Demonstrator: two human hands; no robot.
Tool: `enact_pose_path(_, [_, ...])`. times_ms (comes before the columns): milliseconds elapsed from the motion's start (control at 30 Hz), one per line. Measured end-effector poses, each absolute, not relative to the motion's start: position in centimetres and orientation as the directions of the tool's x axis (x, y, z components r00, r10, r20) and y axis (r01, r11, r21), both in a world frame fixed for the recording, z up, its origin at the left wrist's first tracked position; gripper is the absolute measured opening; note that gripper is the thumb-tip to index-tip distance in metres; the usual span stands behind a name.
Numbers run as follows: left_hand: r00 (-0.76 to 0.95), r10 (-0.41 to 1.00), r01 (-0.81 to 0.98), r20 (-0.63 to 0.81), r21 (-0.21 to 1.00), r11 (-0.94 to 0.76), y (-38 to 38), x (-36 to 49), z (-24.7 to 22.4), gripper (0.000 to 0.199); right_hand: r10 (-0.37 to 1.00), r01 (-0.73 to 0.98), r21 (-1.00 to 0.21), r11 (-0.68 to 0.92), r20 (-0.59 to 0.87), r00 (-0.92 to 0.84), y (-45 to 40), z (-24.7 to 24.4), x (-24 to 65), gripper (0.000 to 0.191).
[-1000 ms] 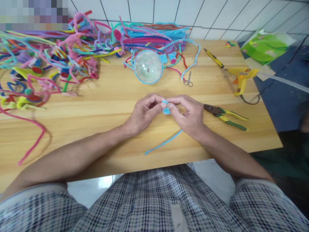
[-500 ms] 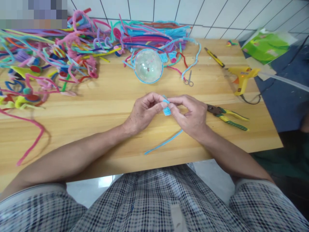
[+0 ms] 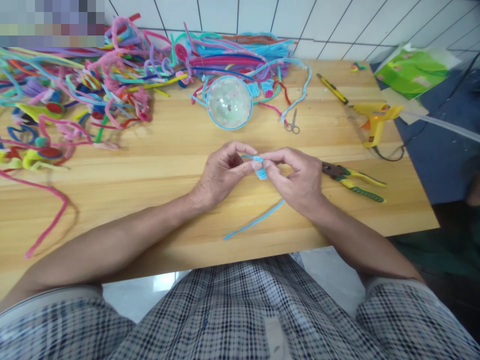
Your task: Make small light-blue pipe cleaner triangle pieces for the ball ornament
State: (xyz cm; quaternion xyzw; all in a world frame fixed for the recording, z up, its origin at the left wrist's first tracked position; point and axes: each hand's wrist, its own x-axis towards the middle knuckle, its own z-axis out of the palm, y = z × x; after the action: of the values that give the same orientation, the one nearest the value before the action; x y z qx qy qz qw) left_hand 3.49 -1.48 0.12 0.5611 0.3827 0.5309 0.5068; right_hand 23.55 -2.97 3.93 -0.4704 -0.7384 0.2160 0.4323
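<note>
Left hand (image 3: 218, 175) and right hand (image 3: 300, 176), each grip pinching one blue coil (image 3: 261, 173) (visibly ridged), blue strand (image 3: 257, 221) nearby

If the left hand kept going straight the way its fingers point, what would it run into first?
The left hand would first press into the small blue piece at its fingertips, with the right hand seemingly just beyond; exact depth is hard to judge from this single view.
</note>
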Motion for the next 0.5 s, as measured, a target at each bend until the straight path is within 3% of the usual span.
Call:
enact_pose_path(167, [0.238,0.963,-0.105,0.126,0.989,-0.103,-1.1,3.4,-0.2,0.053,0.890,0.508,-0.733,0.451,0.407,-0.203,-2.6,4.1,23.9,0.011])
enact_pose_path(267, [0.251,0.961,-0.128,0.121,0.988,-0.091,-1.2,3.3,0.5,0.053,0.917,0.431,-0.809,0.398,0.342,-0.205,-2.3,4.1,24.1,0.012])
enact_pose_path(500, [0.275,0.961,-0.198,0.031,0.980,0.026,-1.4,3.2,1.2,0.052,0.937,0.241,-0.916,0.321,0.271,-0.220,-1.8,3.1,24.0,0.033])
